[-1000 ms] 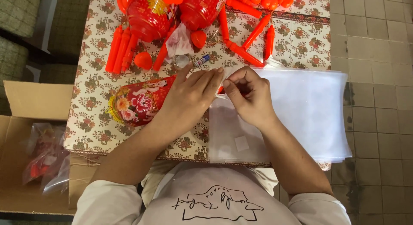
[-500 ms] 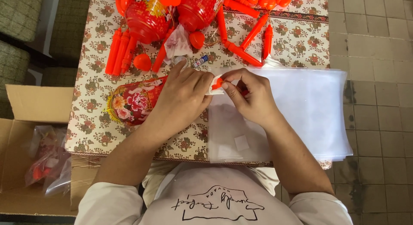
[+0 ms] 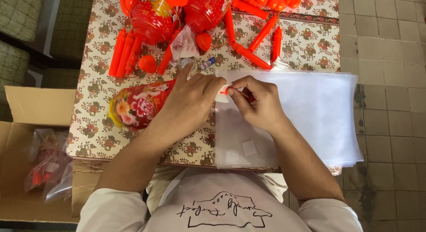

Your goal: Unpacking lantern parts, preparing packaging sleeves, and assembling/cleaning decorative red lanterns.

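Two hands pinch a small red-and-white piece over the table's middle.

Cardboard box [image 3: 26, 125] at nine o'clock; folded red lantern [image 3: 137, 105] beside the left hand [image 3: 191, 101]; both hands grasp the small piece [image 3: 225, 91]; right hand [image 3: 259, 103] over the clear bags [image 3: 319, 116] at three o'clock.

A table [image 3: 97, 139] covered by a cream cloth printed with brown and red flowers fills the middle of the frame. To the right lies a floor of square grey-beige tiles [image 3: 386, 45] with dark stains along the joints near the lower right. At the upper left stands a seat with green woven cushions [image 3: 17, 14]. Light is even and soft.
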